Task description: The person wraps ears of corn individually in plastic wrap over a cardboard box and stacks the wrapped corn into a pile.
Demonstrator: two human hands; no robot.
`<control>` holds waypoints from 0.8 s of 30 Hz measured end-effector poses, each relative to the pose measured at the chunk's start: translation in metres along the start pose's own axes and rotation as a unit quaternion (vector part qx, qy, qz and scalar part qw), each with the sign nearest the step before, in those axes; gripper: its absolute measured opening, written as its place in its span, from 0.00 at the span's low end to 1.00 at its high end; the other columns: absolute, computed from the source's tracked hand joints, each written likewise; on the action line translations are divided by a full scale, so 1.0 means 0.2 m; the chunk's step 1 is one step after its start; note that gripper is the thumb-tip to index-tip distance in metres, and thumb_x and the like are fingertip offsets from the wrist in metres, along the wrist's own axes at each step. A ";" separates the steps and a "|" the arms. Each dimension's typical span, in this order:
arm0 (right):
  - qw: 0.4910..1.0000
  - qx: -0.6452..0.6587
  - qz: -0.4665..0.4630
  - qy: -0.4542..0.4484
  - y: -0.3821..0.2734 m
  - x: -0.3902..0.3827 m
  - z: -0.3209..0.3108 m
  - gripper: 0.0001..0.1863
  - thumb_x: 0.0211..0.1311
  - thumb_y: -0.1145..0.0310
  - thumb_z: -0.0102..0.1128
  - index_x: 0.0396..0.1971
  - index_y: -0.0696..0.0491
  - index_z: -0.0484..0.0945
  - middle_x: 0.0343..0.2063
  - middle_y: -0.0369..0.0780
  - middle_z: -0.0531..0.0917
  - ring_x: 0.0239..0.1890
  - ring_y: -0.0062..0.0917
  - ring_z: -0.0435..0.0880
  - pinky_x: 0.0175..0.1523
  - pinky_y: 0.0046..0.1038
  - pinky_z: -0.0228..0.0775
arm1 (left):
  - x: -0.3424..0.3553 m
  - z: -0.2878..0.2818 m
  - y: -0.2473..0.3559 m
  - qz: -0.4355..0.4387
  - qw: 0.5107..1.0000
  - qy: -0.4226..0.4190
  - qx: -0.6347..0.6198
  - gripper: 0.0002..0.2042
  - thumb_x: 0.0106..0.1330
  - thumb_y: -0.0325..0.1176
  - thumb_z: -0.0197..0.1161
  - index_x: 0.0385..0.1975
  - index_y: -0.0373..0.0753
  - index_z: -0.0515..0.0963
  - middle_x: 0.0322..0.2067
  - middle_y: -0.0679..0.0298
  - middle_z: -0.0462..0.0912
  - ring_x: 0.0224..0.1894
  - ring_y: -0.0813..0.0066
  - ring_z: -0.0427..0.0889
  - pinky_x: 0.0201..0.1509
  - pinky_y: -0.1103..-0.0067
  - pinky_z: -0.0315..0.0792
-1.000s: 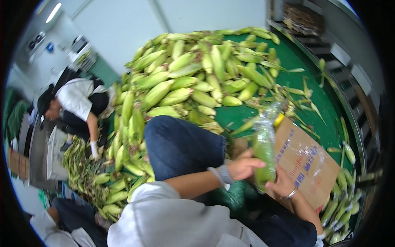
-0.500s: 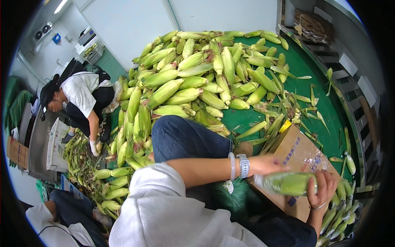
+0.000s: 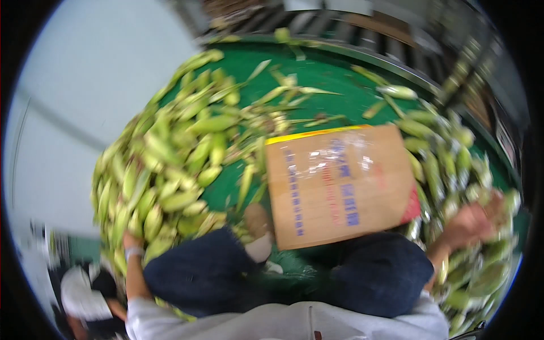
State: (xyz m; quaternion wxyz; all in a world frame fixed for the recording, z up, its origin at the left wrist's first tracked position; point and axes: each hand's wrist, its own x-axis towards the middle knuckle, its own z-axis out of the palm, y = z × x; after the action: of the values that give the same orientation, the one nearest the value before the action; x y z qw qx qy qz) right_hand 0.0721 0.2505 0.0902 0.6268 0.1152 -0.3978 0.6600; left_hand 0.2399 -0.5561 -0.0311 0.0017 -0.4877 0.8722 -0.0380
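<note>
My left hand (image 3: 134, 240) reaches into the near left edge of a large heap of unwrapped green-husked corn (image 3: 161, 144). Its fingers are partly hidden among the ears and blurred, so their grip does not show. Far to the right, my right hand (image 3: 469, 222) is stretched out, fingers apart, over ears of corn in clear wrap (image 3: 433, 170). It seems to hold nothing, though motion smears it. Between my arms, in front of my knees, lies a brown cardboard box (image 3: 340, 187) with a shiny taped top.
Loose husks (image 3: 277, 122) litter the green floor (image 3: 243, 62) beyond the box. A metal-edged roller conveyor (image 3: 374, 42) curves along the back. At the lower left another person in a white shirt (image 3: 85, 292) bends down beside a pale wall (image 3: 62, 113).
My view has swung right. The wrapped corn ear is no longer between my hands; they have parted, the left to the unwrapped heap, the right out over the wrapped ears.
</note>
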 end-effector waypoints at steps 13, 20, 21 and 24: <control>0.328 -0.625 0.215 -0.674 0.71 -0.48 -0.09 0.18 0.59 0.54 0.51 0.29 0.55 0.81 0.31 0.44 0.83 0.38 0.31 0.82 0.37 0.33 0.74 | -1.22 -0.63 2.17 0.620 0.736 0.159 -0.222 0.37 0.40 0.34 0.72 0.56 0.45 0.65 0.47 0.51 0.68 0.49 0.54 0.69 0.53 0.65 0.65; 0.664 0.101 0.676 -0.302 0.88 0.05 -0.42 0.07 0.60 0.71 0.51 0.26 0.57 0.76 0.34 0.41 0.78 0.45 0.28 0.75 0.55 0.30 0.65 | -1.54 -0.32 2.80 0.631 0.720 0.004 -0.290 0.34 0.43 0.35 0.70 0.55 0.41 0.65 0.45 0.51 0.70 0.48 0.57 0.69 0.52 0.66 0.64; 0.707 0.068 0.667 -0.224 0.83 -0.03 -0.16 0.07 0.61 0.71 0.51 0.29 0.58 0.76 0.32 0.39 0.77 0.44 0.27 0.75 0.57 0.29 0.63 | -1.54 -0.30 2.79 0.642 0.710 0.024 -0.287 0.33 0.43 0.35 0.70 0.52 0.38 0.66 0.44 0.52 0.71 0.47 0.56 0.69 0.52 0.67 0.64; 0.753 -0.093 0.382 -0.528 0.97 -0.37 0.11 0.13 0.62 0.64 0.52 0.41 0.56 0.75 0.39 0.39 0.76 0.42 0.27 0.74 0.51 0.27 0.64 | -1.59 -0.28 2.81 0.695 0.642 -0.004 -0.325 0.29 0.43 0.34 0.69 0.47 0.34 0.68 0.41 0.53 0.72 0.46 0.55 0.70 0.51 0.68 0.65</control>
State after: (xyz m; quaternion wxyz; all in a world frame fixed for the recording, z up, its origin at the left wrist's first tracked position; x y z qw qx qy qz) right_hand -0.1002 0.2010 -0.0176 0.0204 0.2253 -0.7362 0.6379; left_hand -0.0741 0.0118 -0.0238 -0.1275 0.2920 0.9110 0.2617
